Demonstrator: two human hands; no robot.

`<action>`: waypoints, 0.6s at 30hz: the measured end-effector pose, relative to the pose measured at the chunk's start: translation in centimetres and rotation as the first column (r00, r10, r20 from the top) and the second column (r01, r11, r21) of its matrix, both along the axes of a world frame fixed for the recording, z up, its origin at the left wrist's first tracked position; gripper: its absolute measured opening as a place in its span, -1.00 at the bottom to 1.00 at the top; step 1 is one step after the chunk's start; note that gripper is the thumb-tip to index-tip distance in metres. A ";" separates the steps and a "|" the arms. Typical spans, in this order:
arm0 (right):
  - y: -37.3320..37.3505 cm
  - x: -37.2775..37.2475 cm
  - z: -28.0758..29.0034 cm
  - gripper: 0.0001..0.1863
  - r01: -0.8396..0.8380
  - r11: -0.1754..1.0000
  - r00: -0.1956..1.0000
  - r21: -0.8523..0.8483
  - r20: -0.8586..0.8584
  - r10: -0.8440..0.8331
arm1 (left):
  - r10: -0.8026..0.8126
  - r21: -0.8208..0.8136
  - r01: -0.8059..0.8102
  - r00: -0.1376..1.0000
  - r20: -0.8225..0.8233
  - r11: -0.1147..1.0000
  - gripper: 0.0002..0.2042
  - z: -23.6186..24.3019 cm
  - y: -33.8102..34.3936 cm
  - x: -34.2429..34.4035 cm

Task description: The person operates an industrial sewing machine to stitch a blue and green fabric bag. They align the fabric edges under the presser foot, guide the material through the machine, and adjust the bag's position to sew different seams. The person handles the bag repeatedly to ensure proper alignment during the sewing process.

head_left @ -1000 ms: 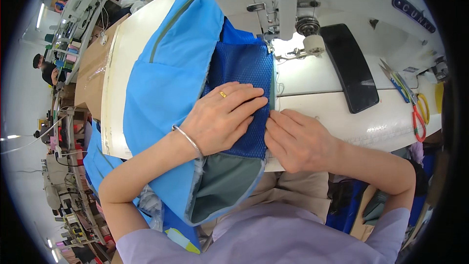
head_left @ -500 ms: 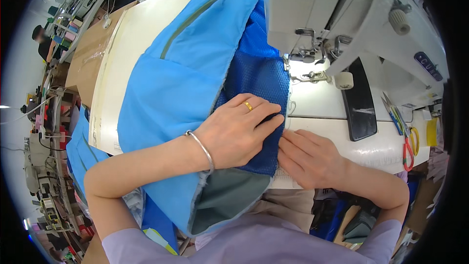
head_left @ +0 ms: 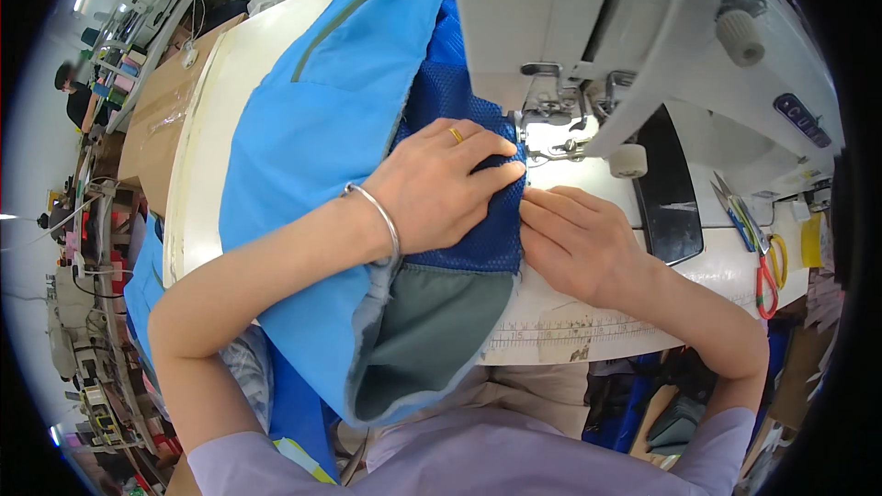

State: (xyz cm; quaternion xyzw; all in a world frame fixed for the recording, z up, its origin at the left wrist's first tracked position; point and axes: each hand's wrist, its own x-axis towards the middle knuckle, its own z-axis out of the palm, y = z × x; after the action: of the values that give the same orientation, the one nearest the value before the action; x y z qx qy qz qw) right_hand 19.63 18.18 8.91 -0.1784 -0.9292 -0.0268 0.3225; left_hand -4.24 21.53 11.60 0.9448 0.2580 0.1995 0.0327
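Observation:
A large piece of sewn fabric lies over the table: a light blue panel [head_left: 312, 142], a dark blue mesh strip [head_left: 446, 96] and a grey-green part [head_left: 436, 317] hanging at the near edge. My left hand [head_left: 441, 188], with a ring and a bracelet, bears down on the mesh, its fingers bent and the fingertips at the strip's right edge. Just right of it, my right hand [head_left: 579, 243] pinches that edge between closed fingers; the exact grip is partly hidden. Beyond both hands, the edge reaches the lit presser foot [head_left: 522, 129] of the sewing machine [head_left: 542, 14].
Right of the machine's foot lies a black plate [head_left: 671, 193]. Red-handled scissors [head_left: 764, 280] rest at the table's right side. A measuring scale [head_left: 551, 331] runs along the near edge. Cardboard [head_left: 165, 119] adjoins the table's left. Another person [head_left: 78, 96] is far left.
Both hands have moved away from me, toward the presser foot, carrying the fabric with them. More of the grey-green part and the near scale shows now.

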 end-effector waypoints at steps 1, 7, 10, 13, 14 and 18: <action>0.1 0.0 -0.2 -0.70 0.006 1.000 1.000 0.005 -0.015 -0.006 | -0.005 0.018 0.005 1.000 0.002 1.000 -0.57 -0.1 0.4 0.0; 0.1 -0.1 -0.4 -0.69 -0.045 0.999 0.996 -0.021 -0.083 0.043 | 0.002 0.021 -0.003 1.000 0.020 1.000 -0.59 -0.1 0.8 -0.2; -0.4 0.2 -0.2 -0.70 -0.104 0.994 0.991 -0.030 -0.091 0.101 | -0.007 -0.044 0.008 1.000 0.025 0.999 -0.60 0.2 1.2 -0.3; -0.7 0.2 -0.4 -0.71 -0.089 0.996 0.989 -0.008 -0.117 0.087 | -0.009 -0.163 0.008 1.000 -0.006 0.987 -0.60 1.5 0.6 -0.1; -0.7 0.1 -0.3 -0.71 -0.086 0.996 0.989 0.009 -0.121 0.086 | -0.004 -0.204 -0.001 1.000 -0.025 0.979 -0.60 2.3 -0.2 0.0; -0.7 0.2 -0.5 -0.73 -0.083 0.995 0.990 0.048 -0.112 0.088 | 0.075 -0.189 -0.085 0.995 -0.060 0.978 -0.58 2.8 -4.5 0.7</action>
State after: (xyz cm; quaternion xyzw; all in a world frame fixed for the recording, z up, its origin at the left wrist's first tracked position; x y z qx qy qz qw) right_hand 19.79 17.48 8.45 -0.1325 -0.9152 -0.0224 0.3798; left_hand -3.51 17.02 14.45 0.9311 0.3144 0.1501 0.1085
